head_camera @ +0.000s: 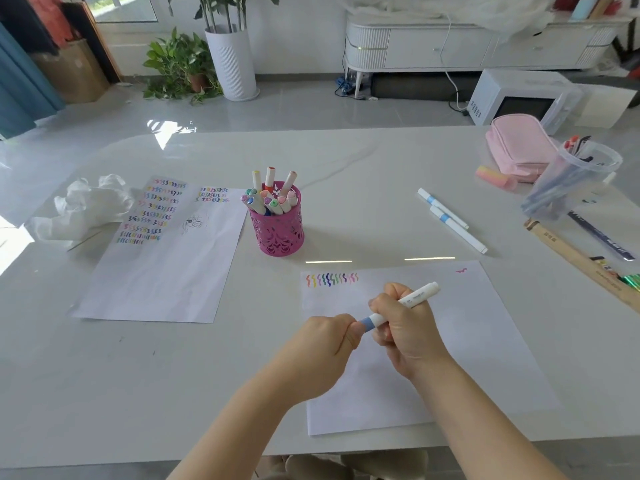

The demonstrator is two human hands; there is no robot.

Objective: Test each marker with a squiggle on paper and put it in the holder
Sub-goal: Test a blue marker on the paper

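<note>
Over a white paper sheet with a row of coloured squiggles at its top left, my right hand grips the barrel of a white marker with a blue band. My left hand pinches the marker's blue cap end. A pink cut-out holder stands behind the sheet, filled with several markers. Two more white markers with blue bands lie on the table to the right of the holder.
A second sheet covered in squiggle rows lies at left, beside a crumpled tissue. At the right edge are a pink pencil case, a clear tub of pens, a pink eraser and rulers.
</note>
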